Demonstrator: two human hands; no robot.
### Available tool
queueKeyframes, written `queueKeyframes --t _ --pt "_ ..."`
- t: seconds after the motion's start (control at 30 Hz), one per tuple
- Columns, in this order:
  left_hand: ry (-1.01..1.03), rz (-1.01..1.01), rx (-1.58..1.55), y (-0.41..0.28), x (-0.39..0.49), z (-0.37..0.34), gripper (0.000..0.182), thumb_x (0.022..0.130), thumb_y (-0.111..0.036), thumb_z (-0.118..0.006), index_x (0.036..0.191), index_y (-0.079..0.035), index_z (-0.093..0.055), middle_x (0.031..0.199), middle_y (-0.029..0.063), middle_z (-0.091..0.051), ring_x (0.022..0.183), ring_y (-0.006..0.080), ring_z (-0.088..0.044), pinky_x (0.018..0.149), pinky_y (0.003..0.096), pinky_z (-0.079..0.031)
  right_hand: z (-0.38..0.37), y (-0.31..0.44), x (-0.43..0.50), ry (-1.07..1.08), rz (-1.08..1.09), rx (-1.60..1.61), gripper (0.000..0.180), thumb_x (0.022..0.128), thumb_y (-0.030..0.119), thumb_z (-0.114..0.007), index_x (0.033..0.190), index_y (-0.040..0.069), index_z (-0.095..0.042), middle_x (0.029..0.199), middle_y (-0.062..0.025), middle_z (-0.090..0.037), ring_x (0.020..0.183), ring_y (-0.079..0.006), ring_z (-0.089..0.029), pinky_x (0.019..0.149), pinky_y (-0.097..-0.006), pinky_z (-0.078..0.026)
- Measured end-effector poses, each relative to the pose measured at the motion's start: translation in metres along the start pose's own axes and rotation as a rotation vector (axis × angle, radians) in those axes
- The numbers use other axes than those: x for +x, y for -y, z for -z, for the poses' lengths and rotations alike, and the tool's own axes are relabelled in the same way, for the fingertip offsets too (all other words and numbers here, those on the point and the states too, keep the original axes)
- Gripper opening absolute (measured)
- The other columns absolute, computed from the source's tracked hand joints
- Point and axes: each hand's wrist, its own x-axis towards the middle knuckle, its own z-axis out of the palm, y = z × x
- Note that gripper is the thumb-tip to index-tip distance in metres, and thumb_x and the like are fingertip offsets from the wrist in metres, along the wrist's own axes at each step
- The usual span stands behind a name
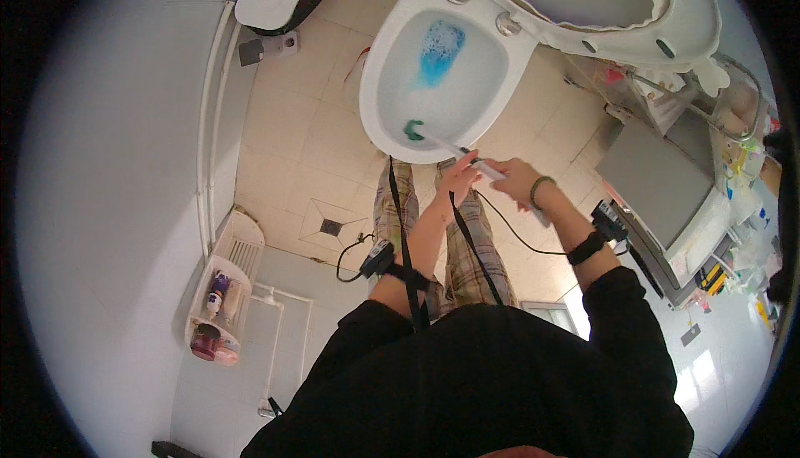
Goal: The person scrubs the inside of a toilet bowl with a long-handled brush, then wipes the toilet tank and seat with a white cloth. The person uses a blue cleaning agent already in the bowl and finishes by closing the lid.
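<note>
In front of me is a white toilet bowl (369, 76) with foamy blue water (440, 51) in it. A toilet brush with a white handle (440, 141) and a green head (413, 130) reaches into the bowl. Its head rests against the inner wall near the front rim. My right hand (514, 181) grips the handle toward its rear end. Farther forward, my left hand (459, 178) has its fingers on the handle by a dark band; part of its grip is hidden. The toilet seat and lid (681, 26) are raised at the upper right.
A corner shelf (244, 264) with bottles and jars hangs on the left wall, beside white pipes (209, 133). A floor drain (330, 227) lies in the tiles. At right are a grey-topped cabinet (656, 177) and a metal rack (744, 101) with bags. Thin cables run from my forearm straps.
</note>
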Motion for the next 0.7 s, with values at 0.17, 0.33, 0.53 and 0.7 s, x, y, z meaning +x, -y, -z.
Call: queueKeyframes --t 0.17,0.33,0.53,0.7 --pt "-0.071 0.086 -0.19 -0.029 0.038 -0.041 0.052 0.094 -0.036 -0.052 0.141 -0.022 -0.037 0.134 0.0015 -0.043 0.105 0.0186 -0.054 0.101 0.0326 -0.032 0.017 0.004 0.043 -0.436 0.173 -0.476 0.045 0.085 0.02 -0.055 0.129 0.016 -0.048 0.087 -0.0207 -0.066 0.066 -0.0357 -0.065 0.059 -0.0435 -0.055" --pt "-0.153 0.056 -0.149 -0.059 0.079 -0.009 0.045 0.095 -0.032 -0.05 0.138 -0.018 -0.045 0.119 0.0009 -0.056 0.105 0.0182 -0.054 0.1 0.03 -0.033 -0.004 0.008 0.101 -0.591 0.162 -0.535 0.046 0.085 0.023 -0.055 0.129 0.012 -0.045 0.087 -0.0224 -0.065 0.078 -0.0412 -0.063 0.072 -0.0472 -0.052" --pt "-0.104 -0.19 0.248 -0.008 0.01 0.015 0.047 0.095 -0.022 -0.05 0.139 -0.008 -0.041 0.13 0.0051 -0.051 0.121 0.0206 -0.046 0.101 0.0318 -0.036 -0.018 0.034 0.037 -0.156 0.035 -0.181 0.05 0.085 0.017 -0.046 0.134 0.009 -0.043 0.086 -0.0213 -0.065 0.055 -0.0318 -0.064 0.045 -0.0396 -0.053" --pt "0.008 -0.265 -0.227 0.018 0.0 -0.026 0.052 0.095 -0.011 -0.05 0.144 -0.016 -0.033 0.127 0.004 -0.051 0.108 0.0154 -0.052 0.096 0.0296 -0.039 -0.004 0.045 0.004 -0.101 0.031 -0.659 0.041 0.09 0.024 -0.046 0.126 0.004 -0.047 0.101 -0.0214 -0.064 0.087 -0.0315 -0.064 0.07 -0.0441 -0.053"
